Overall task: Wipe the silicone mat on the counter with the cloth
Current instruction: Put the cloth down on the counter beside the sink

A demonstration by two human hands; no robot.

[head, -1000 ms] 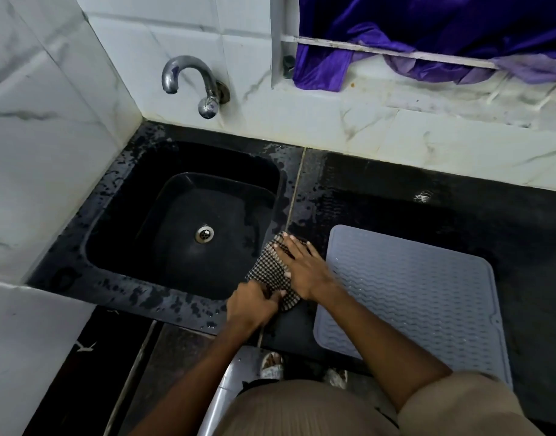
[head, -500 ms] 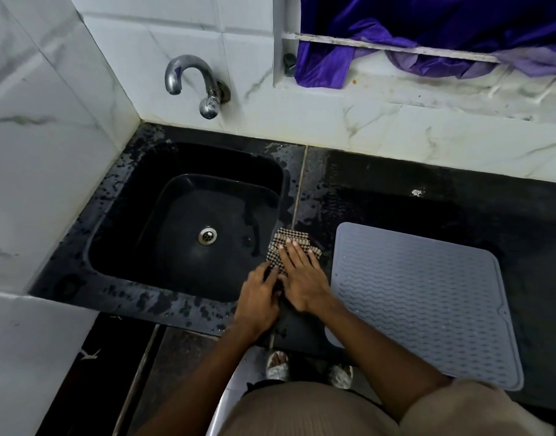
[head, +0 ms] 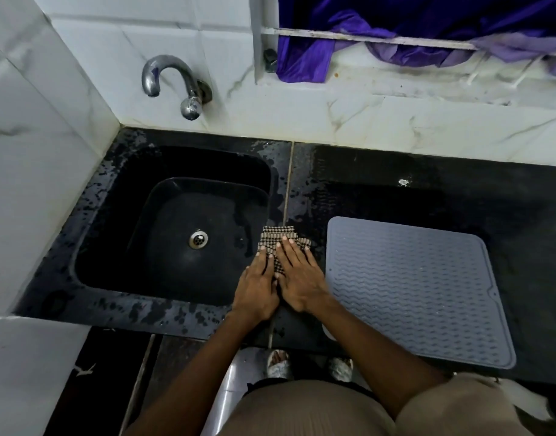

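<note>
Checked cloth (head: 278,239) lies folded on the black bench (head: 427,190), at the middle of the frame, between the sink (head: 176,221) and the grey mat (head: 412,287). Both hands, left hand (head: 257,286) and right hand (head: 298,278), press it with flat, open fingers (head: 286,250), probably to make a neat pad; they grip nothing. The mat is not yet touched. Water spots cover the bench near the sink; white marble tiles stand behind.
</note>
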